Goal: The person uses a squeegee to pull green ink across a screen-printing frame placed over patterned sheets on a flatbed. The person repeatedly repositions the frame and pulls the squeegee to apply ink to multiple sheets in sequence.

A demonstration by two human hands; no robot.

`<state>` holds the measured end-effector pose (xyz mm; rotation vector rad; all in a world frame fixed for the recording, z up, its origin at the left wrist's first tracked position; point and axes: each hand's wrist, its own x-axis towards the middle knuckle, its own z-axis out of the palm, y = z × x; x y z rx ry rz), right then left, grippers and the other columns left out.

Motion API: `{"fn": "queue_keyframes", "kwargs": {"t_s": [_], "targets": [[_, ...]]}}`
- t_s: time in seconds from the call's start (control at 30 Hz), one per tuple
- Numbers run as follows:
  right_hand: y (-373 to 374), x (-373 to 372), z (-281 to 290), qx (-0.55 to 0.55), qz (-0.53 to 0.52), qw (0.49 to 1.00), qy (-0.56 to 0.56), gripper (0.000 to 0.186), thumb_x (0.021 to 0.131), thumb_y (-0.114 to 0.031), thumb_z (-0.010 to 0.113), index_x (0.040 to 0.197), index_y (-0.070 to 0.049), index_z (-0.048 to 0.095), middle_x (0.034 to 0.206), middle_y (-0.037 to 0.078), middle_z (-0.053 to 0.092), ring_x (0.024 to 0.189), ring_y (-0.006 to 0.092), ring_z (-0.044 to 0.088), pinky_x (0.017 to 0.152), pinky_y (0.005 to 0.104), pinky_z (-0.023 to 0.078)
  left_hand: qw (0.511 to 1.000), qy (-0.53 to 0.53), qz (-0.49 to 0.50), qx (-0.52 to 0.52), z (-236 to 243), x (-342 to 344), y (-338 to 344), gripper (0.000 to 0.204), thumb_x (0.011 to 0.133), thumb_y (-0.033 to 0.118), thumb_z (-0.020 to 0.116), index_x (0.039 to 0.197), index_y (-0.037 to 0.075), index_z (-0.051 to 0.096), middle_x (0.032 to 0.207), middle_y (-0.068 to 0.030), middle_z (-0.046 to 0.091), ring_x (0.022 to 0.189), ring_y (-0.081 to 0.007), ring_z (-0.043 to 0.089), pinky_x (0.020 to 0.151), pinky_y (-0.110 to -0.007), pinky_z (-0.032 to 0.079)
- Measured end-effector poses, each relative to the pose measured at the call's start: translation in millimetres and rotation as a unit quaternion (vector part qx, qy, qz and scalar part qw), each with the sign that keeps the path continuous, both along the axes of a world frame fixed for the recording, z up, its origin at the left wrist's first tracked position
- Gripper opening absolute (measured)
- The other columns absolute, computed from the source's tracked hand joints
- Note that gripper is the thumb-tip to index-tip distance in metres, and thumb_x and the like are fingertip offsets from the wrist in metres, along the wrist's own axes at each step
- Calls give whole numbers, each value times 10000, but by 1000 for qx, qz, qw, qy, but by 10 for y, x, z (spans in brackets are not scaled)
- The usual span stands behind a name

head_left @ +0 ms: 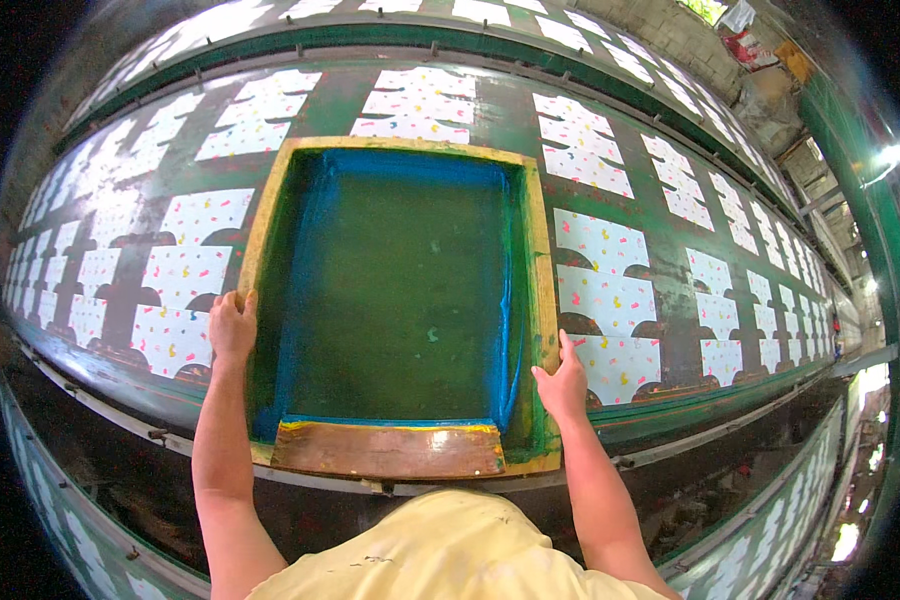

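Note:
A wooden-edged screen printing frame (539,250) lies over the long printing table in front of me. Blue ink lines the inner borders of its dark green mesh (400,290). Across the near end of the frame rests a squeegee (390,451) with a worn brown wooden handle and yellow and blue ink along its far edge. My left hand (233,325) grips the frame's left side, fingers curled at the outer edge. On the opposite side, my right hand (562,380) holds the right rail, thumb toward the rail and fingers along the outside.
Rows of white cut pieces with small coloured prints (610,370) lie on the dark green table (505,100) to the left, right and beyond the frame. A metal rail (660,455) with small stops runs along the near edge. Similar tables stand beyond and behind.

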<state>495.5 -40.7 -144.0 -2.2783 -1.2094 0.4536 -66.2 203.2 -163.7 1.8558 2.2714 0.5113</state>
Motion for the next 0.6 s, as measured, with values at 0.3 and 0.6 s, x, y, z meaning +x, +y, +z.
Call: {"fn": "queue_keyframes", "kwargs": {"t_s": [0.3, 0.6], "targets": [[147, -44, 131, 48, -9, 998, -31, 719, 791, -62, 853, 1481, -106, 660, 1363, 212, 738, 1304, 428, 681, 1130, 520, 538, 999, -33, -10, 30, -144, -108, 140, 489, 785, 324, 910, 1069, -11, 697, 1084, -222, 718, 1055, -444, 706, 927, -537, 563], [101, 334, 601, 113, 16, 991, -77, 607, 785, -71, 839, 1380, -85, 717, 1317, 193, 754, 1241, 414, 703, 1069, 502, 572, 982, -180, -54, 20, -185, -218, 569, 378, 682, 179, 905, 900, -28, 675, 833, -135, 682, 804, -285, 649, 766, -438, 540]]}}
